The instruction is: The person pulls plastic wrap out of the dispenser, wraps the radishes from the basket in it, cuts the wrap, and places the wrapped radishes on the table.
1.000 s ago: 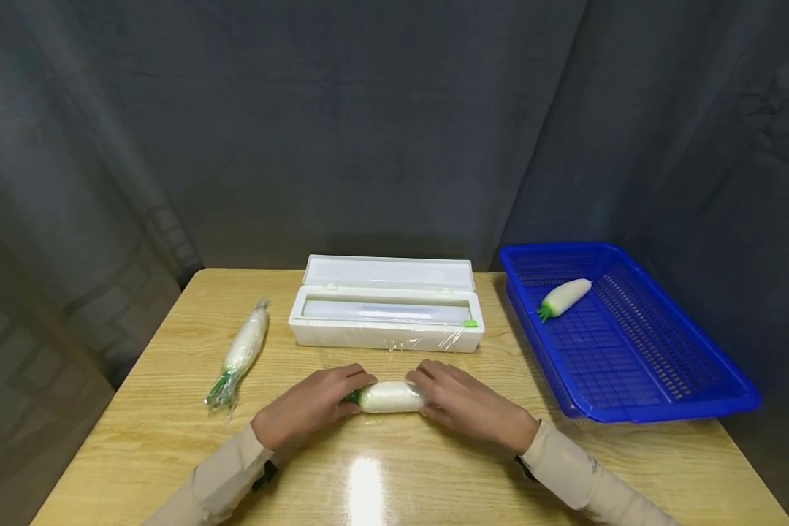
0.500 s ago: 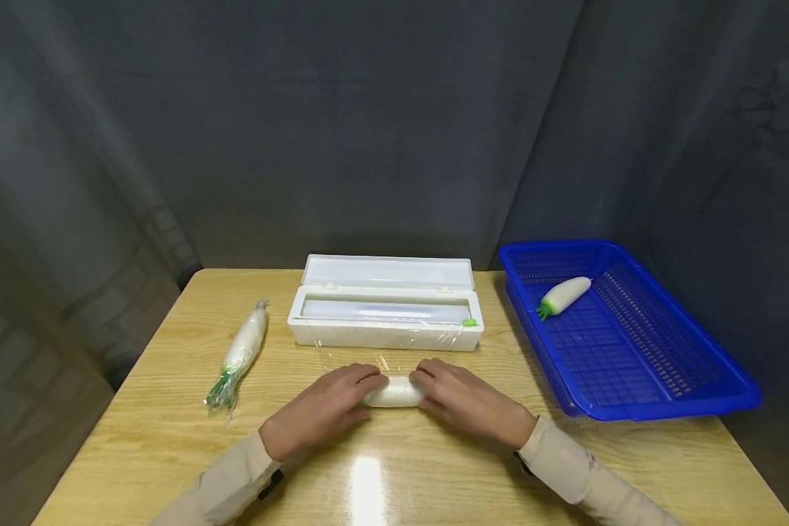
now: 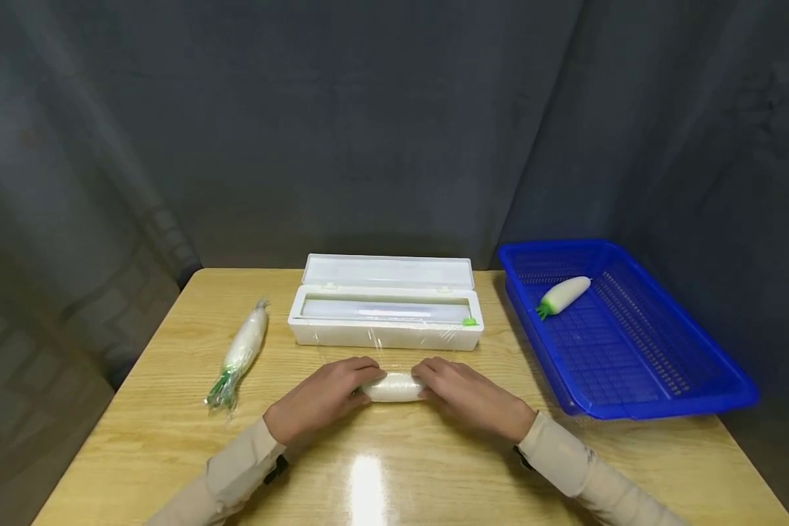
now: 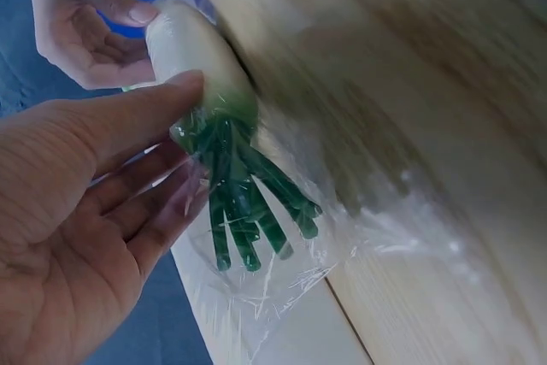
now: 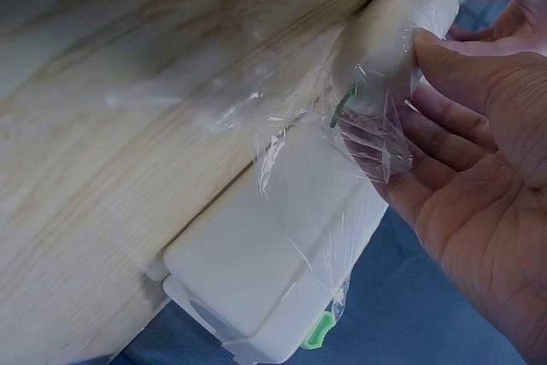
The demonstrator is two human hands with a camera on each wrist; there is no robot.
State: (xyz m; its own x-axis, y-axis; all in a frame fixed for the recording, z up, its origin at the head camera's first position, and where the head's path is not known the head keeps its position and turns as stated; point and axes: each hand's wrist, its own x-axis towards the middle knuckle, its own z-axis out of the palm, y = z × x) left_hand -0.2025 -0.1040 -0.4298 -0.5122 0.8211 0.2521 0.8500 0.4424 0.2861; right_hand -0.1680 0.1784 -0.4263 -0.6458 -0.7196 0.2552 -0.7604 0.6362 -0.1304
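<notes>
A white radish [image 3: 394,387] lies crosswise at mid-table, wrapped in clear cling film. My left hand [image 3: 329,397] grips its leafy end, thumb and fingers around the film; in the left wrist view the green leaf stubs [image 4: 248,203] poke out under loose film [image 4: 282,297]. At the other end my right hand [image 3: 467,394] holds the radish tip, and film bunches by its fingers in the right wrist view. A sheet of film stretches from the radish to the white cling film box [image 3: 388,334], which stands with its lid up and a roll [image 3: 384,310] inside.
Another film-wrapped radish [image 3: 245,351] lies at the left of the table. On the right stands a blue basket [image 3: 638,409] with a bare radish [image 3: 564,296] in it. The box has a green slider [image 3: 470,321] at its right end. A dark curtain hangs behind.
Both hands have rolled the radish slightly away, toward the box. My left hand has shifted right along it and now covers the green leaves in the head view.
</notes>
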